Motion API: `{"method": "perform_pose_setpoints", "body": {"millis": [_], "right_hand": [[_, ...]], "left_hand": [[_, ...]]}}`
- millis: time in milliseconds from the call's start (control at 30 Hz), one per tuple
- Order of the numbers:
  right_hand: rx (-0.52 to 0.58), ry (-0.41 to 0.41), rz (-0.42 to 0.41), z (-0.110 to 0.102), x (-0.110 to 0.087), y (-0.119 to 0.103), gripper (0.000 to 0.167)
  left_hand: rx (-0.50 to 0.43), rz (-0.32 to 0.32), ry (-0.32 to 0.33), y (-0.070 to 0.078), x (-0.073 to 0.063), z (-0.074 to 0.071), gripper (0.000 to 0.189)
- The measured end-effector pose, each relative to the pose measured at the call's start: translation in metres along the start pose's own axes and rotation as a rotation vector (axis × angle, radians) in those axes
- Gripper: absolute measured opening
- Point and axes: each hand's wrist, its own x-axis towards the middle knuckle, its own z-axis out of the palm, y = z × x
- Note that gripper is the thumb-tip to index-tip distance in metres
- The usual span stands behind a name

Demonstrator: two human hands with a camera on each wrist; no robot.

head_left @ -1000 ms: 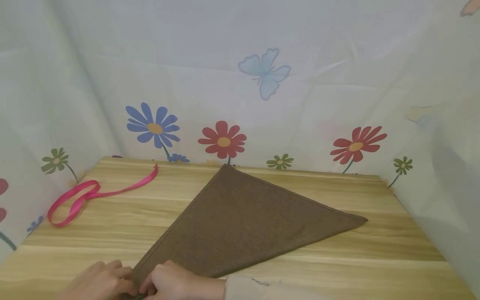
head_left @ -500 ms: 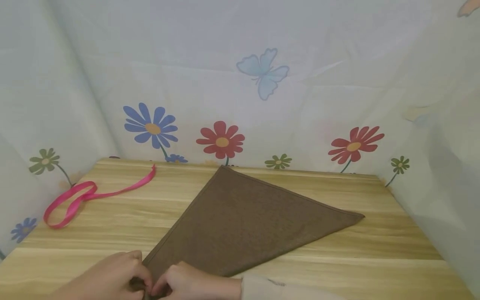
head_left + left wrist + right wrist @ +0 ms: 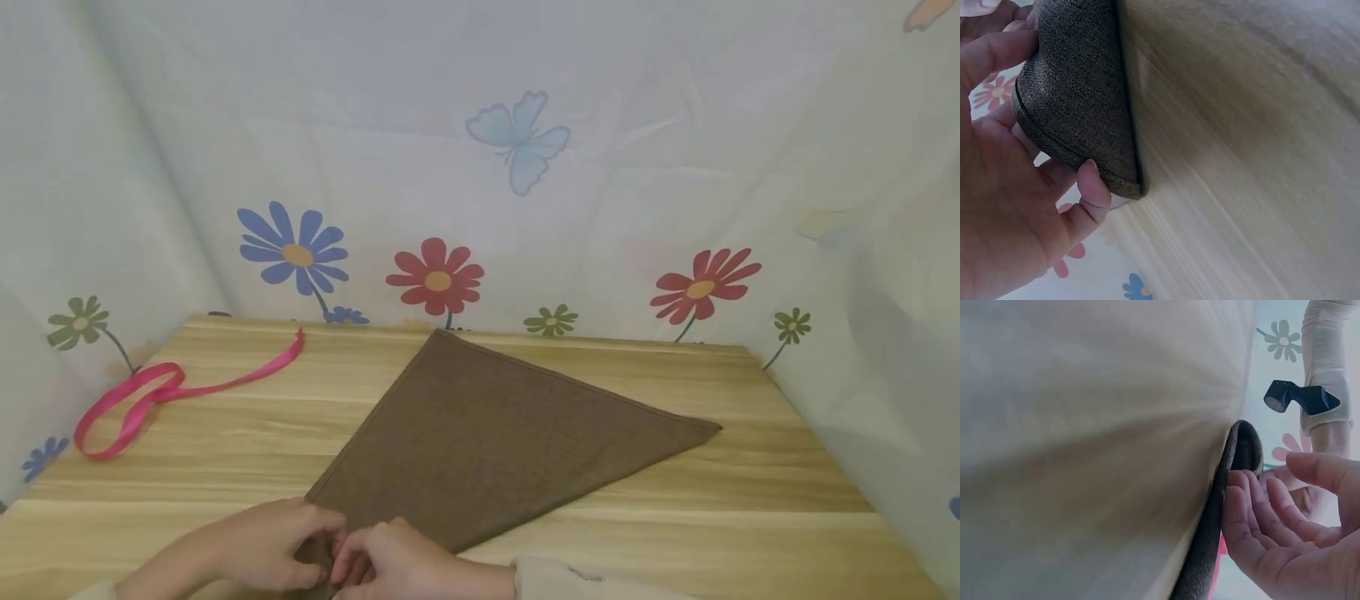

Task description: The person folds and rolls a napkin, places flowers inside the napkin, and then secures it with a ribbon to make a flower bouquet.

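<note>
A brown hemmed cloth [image 3: 495, 433], folded into a triangle, lies on the table with its near left corner lifted and curled. My left hand [image 3: 273, 542] grips that corner. In the left wrist view, the left thumb lies on the cloth [image 3: 1079, 81], the little finger hooks over the hem, and other fingers go behind it. Close beside it, my right hand [image 3: 405, 558] holds the curled edge with bent fingers. The right wrist view shows the right fingers [image 3: 1254, 512] against the rolled cloth [image 3: 1244, 440]. The very corner is partly hidden by both hands in the head view.
A looped pink ribbon [image 3: 131, 408] lies on the left of the wood-grain table [image 3: 750, 533]. Behind and at both sides hangs a white sheet [image 3: 360, 83] printed with flowers and a butterfly. A dark device [image 3: 1300, 397] sits on the left sleeve.
Both hands have shifted to the right along the cloth's near left corner, curling it inward. The left hand has come round the corner from the left. The ribbon stays where it was.
</note>
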Motion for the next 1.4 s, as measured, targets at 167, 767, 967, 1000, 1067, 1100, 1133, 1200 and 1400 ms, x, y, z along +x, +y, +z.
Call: {"method": "perform_pose_setpoints", "body": {"millis": [167, 767, 967, 1000, 1067, 1100, 1133, 1200, 1400], "right_hand": [[0.003, -0.024, 0.006, 0.002, 0.0, 0.001, 0.013], [-0.123, -0.044, 0.076, 0.006, 0.005, -0.004, 0.015], [-0.113, -0.044, 0.102, 0.005, 0.005, -0.003, 0.016], [-0.087, -0.044, 0.113, 0.005, 0.004, -0.003, 0.016], [-0.041, -0.048, 0.13, 0.004, 0.004, -0.002, 0.016], [-0.027, -0.05, 0.136, 0.003, 0.003, -0.001, 0.017], [-0.01, -0.053, 0.14, 0.003, 0.003, -0.001, 0.017], [0.016, -0.056, 0.151, 0.002, 0.002, 0.001, 0.017], [0.021, -0.041, 0.14, 0.001, -0.004, 0.004, 0.015]], "left_hand": [[0.038, -0.031, 0.03, 0.0, 0.002, 0.001, 0.02], [0.7, 0.306, 0.275, 0.004, -0.019, 0.019, 0.016], [0.836, 0.331, 0.311, 0.009, -0.021, 0.022, 0.024], [0.858, 0.341, 0.321, 0.009, -0.02, 0.022, 0.023], [0.867, 0.355, 0.312, 0.01, -0.018, 0.021, 0.022], [0.87, 0.358, 0.308, 0.01, -0.018, 0.021, 0.021], [0.866, 0.356, 0.295, 0.01, -0.017, 0.021, 0.02], [0.857, 0.353, 0.273, 0.011, -0.016, 0.021, 0.019], [0.887, 0.401, 0.299, 0.011, -0.01, 0.023, 0.018]]}}
